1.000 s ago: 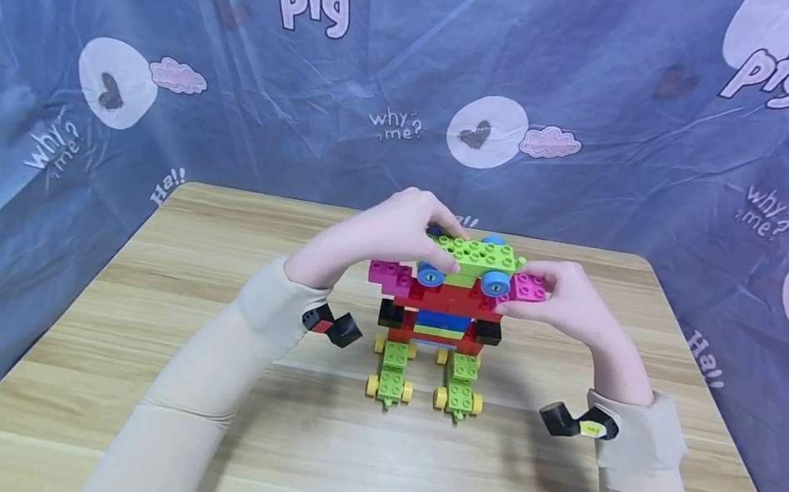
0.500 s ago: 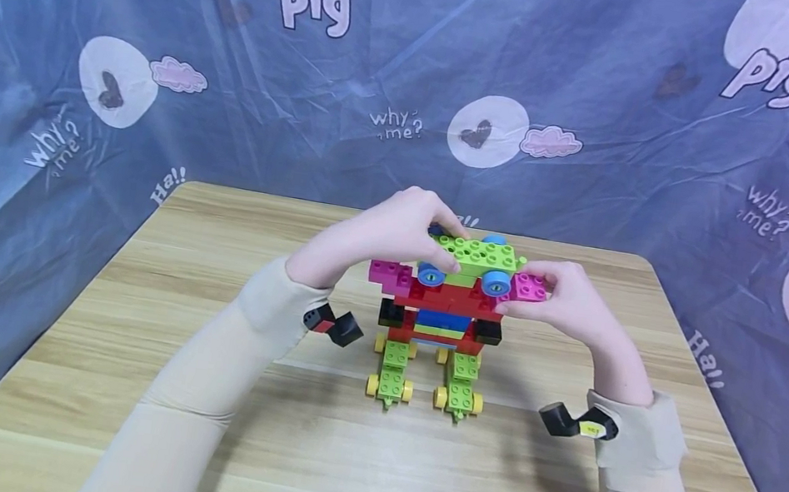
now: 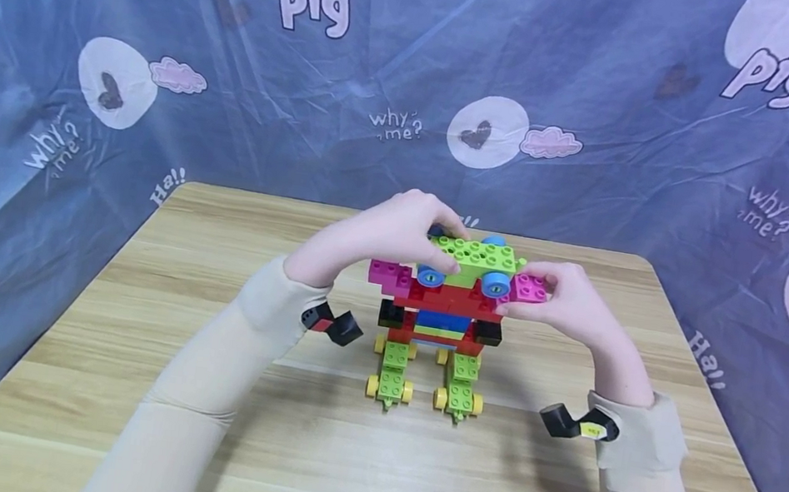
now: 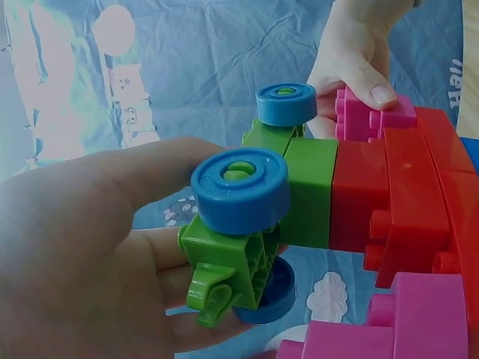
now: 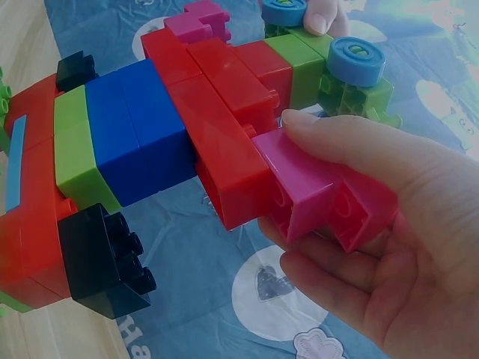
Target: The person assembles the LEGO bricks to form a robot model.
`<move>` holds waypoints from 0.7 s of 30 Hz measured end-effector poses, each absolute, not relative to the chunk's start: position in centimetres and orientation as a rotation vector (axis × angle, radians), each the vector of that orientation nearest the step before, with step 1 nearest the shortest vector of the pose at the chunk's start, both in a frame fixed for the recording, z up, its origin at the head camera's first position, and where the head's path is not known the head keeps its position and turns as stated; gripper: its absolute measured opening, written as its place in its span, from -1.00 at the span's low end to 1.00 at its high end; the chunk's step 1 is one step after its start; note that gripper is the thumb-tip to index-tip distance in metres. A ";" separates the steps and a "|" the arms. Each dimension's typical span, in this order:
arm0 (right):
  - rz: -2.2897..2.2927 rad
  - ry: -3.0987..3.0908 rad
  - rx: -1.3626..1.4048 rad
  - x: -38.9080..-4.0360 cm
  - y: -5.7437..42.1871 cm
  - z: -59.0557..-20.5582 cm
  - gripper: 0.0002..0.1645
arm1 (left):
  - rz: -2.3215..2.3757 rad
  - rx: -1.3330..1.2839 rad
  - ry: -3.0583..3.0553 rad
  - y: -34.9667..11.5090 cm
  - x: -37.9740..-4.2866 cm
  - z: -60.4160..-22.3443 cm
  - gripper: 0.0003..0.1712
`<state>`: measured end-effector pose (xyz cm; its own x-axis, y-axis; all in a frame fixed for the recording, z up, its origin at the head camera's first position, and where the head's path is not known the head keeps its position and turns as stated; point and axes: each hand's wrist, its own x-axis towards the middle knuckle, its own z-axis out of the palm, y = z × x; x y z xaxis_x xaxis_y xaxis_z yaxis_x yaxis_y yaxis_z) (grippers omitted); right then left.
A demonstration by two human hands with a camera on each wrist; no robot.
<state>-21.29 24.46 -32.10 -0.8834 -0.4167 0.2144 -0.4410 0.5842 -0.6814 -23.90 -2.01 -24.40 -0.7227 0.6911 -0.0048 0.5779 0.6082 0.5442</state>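
A toy figure built of bricks stands upright on the table, topped by a green wheeled base [image 3: 478, 256] with blue wheels. My left hand [image 3: 400, 228] grips that base from the left side, thumb in front and fingers behind. At the figure's right, my right hand [image 3: 570, 303] pinches the pink bricks [image 5: 299, 179] that stick out like an arm. Matching pink bricks [image 3: 390, 276] jut out on the left. Red bricks [image 3: 453, 299] join both pink arms beneath the green base. Below come blue bricks [image 5: 138, 131] and black bricks [image 5: 101, 258] at the sides.
Two green wheeled pieces [image 3: 392, 373] with yellow wheels form the figure's feet on the wooden table [image 3: 362, 477]. A blue printed cloth [image 3: 389, 69] hangs behind and along both sides. Each sleeve carries a small black wrist camera [image 3: 334, 325].
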 end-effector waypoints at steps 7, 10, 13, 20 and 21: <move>1.236 -2.777 0.728 -21.3 24.4 -32.2 -0.66 | 0.750 1.158 2.625 -1.9 -23.8 -24.6 -0.44; 1.216 -2.795 0.721 -21.4 24.4 -32.2 -0.63 | 0.782 1.158 2.634 -1.7 -23.9 -24.8 -0.45; 1.215 -2.802 0.719 -21.4 24.4 -32.2 -0.62 | 0.827 1.137 2.638 -1.5 -23.9 -24.9 -0.48; 1.230 -2.783 0.715 -21.2 24.5 -32.2 -0.66 | 0.879 1.053 2.641 -1.1 -23.8 -24.9 -0.49; 1.233 -2.783 0.716 -21.2 24.5 -32.2 -0.66 | 0.881 1.043 2.644 -1.0 -23.8 -24.9 -0.49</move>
<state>-21.20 24.48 -32.22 -0.8951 -0.4015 0.1940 -0.4134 0.5843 -0.6984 -23.78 -1.02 -24.93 -0.7423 0.6675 0.0589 0.5695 0.5821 0.5803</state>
